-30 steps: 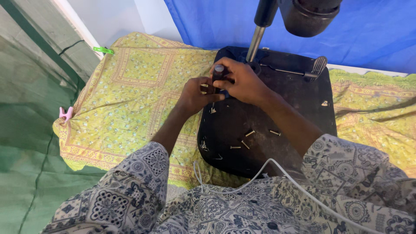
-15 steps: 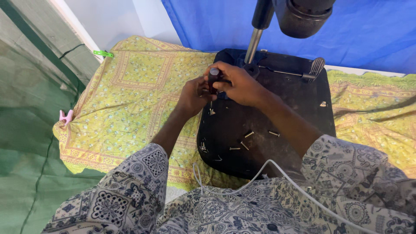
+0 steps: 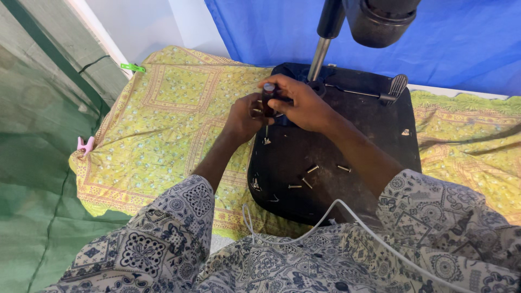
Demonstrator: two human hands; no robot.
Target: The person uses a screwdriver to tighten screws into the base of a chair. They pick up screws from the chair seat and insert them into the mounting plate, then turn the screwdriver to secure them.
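The right hand [image 3: 304, 103] is wrapped around the dark handle of a small screwdriver [image 3: 267, 103], held upright with its rounded cap at the top and its thin shaft pointing down at a screw [image 3: 267, 141] on the black base plate [image 3: 380, 141]. The left hand [image 3: 244, 115] sits just beside it, fingers curled in toward the handle and the shaft; it seems to pinch something small there, but what it grips cannot be told. Compared with half a second ago, both hands sit at much the same spot near the upper left part of the plate, and the screwdriver stands a little more upright with its cap clearer above the fingers.

Lower on the plate lie several loose screws [image 3: 312, 169], scattered well apart from the hands. A metal post [image 3: 319, 57] rises from the back of the plate to a dark round head [image 3: 380, 19] overhead. A comb-like metal tool [image 3: 398, 87] lies at the plate's far right corner. The plate rests on a yellow patterned cloth [image 3: 168, 114], with a blue sheet [image 3: 461, 38] behind, and a white cable [image 3: 325, 214] runs across the person's patterned sleeves.
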